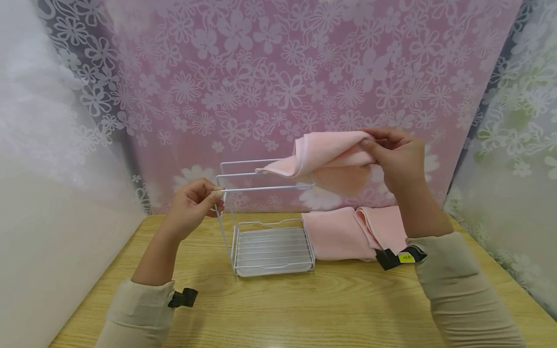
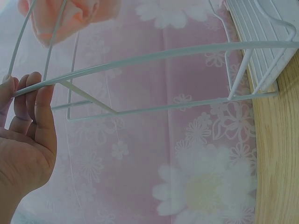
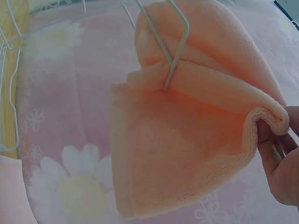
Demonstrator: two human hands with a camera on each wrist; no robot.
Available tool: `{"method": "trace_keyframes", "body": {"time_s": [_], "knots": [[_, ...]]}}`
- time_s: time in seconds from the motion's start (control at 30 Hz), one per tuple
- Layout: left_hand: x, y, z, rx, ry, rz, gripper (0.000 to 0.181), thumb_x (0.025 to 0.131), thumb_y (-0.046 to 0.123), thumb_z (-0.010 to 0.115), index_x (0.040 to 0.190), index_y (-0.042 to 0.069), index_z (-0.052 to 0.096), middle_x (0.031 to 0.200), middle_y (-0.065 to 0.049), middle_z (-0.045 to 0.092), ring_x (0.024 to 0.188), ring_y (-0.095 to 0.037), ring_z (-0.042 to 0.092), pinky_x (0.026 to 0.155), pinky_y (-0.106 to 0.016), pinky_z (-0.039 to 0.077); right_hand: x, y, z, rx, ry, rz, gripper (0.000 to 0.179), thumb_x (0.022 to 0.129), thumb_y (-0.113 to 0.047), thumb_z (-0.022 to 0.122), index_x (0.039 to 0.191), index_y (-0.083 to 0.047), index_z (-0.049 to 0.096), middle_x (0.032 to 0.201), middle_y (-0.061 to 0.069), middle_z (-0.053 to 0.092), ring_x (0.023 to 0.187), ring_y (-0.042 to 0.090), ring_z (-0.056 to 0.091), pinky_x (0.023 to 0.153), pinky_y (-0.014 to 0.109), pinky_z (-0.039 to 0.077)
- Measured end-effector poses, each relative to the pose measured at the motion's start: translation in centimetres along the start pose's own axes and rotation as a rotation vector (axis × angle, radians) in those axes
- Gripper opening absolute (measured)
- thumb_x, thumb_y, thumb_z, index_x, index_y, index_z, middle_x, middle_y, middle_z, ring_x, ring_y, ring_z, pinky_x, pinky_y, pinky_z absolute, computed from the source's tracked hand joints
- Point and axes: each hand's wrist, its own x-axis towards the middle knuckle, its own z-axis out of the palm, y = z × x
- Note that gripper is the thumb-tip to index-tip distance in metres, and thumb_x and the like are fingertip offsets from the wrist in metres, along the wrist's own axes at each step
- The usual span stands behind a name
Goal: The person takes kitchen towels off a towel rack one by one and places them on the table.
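Observation:
A white wire rack (image 1: pixel 265 189) with top bars and a slatted base tray (image 1: pixel 274 249) stands on the table. My left hand (image 1: pixel 193 203) pinches the rack's upper left corner between thumb and fingers; the left wrist view shows the fingers (image 2: pixel 35 100) curled at the wire. Up at the right, my right hand (image 1: pixel 398 152) grips a folded pink towel (image 1: pixel 330 152) by its right edge. The towel's left part drapes over the rack's top bars, and in the right wrist view a bent bar end (image 3: pixel 175 60) overlaps the towel's fold.
Two folded pink towels (image 1: pixel 337 234) lie on the wooden table (image 1: pixel 278 309) just right of the rack's base. Behind the table hangs a pink floral curtain (image 1: pixel 278 87). Pale sheets flank both sides, and a black strap (image 1: pixel 389 259) is on the right sleeve.

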Motion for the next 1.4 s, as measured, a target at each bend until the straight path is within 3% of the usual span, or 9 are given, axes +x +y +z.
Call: {"method": "trace_keyframes", "body": {"time_s": [0.33, 0.6, 0.87, 1.13, 1.4], "knots": [[0.0, -0.1, -0.1, -0.010, 0.001, 0.000, 0.008, 0.099, 0.012, 0.060, 0.093, 0.009, 0.064, 0.078, -0.009, 0.064, 0.073, -0.029, 0.066, 0.065, -0.037, 0.060, 0.0, -0.5, -0.4, 0.025, 0.026, 0.025, 0.020, 0.078, 0.011, 0.076, 0.097, 0.005, 0.075, 0.087, 0.009, 0.071, 0.076, 0.017, 0.070, 0.063, 0.026, 0.059], [0.1, -0.2, 0.1, -0.001, -0.005, -0.004, 0.020, 0.099, 0.014, 0.060, 0.097, -0.005, 0.059, 0.079, -0.011, 0.063, 0.072, -0.024, 0.066, 0.065, -0.041, 0.060, -0.1, -0.9, -0.7, -0.006, 0.075, 0.036, 0.021, 0.077, 0.005, 0.079, 0.098, 0.005, 0.075, 0.089, 0.009, 0.070, 0.076, 0.017, 0.070, 0.064, 0.027, 0.059], [0.0, -0.2, -0.1, 0.000, -0.002, -0.001, 0.009, 0.099, 0.014, 0.060, 0.093, 0.009, 0.064, 0.078, -0.009, 0.064, 0.072, -0.025, 0.066, 0.065, -0.041, 0.060, 0.1, -1.5, -1.0, -0.008, 0.116, 0.047, 0.027, 0.073, 0.000, 0.083, 0.098, 0.006, 0.075, 0.091, 0.011, 0.068, 0.076, 0.018, 0.070, 0.066, 0.029, 0.058], [0.0, -0.2, -0.1, -0.008, -0.005, 0.003, 0.008, 0.099, 0.013, 0.060, 0.094, 0.009, 0.065, 0.078, -0.008, 0.064, 0.072, -0.027, 0.066, 0.064, -0.037, 0.060, 0.3, -1.9, -1.5, -0.007, 0.101, 0.017, 0.026, 0.074, 0.002, 0.082, 0.098, 0.008, 0.074, 0.087, 0.011, 0.070, 0.074, 0.018, 0.070, 0.065, 0.029, 0.058], [0.0, -0.2, -0.1, -0.016, -0.004, 0.009, 0.008, 0.099, 0.012, 0.060, 0.094, 0.008, 0.065, 0.078, -0.010, 0.063, 0.072, -0.034, 0.065, 0.063, -0.036, 0.060, 0.2, -2.4, -2.0, -0.024, 0.137, 0.024, 0.028, 0.074, 0.002, 0.083, 0.100, 0.008, 0.074, 0.085, 0.010, 0.071, 0.073, 0.017, 0.072, 0.064, 0.028, 0.058]]}}
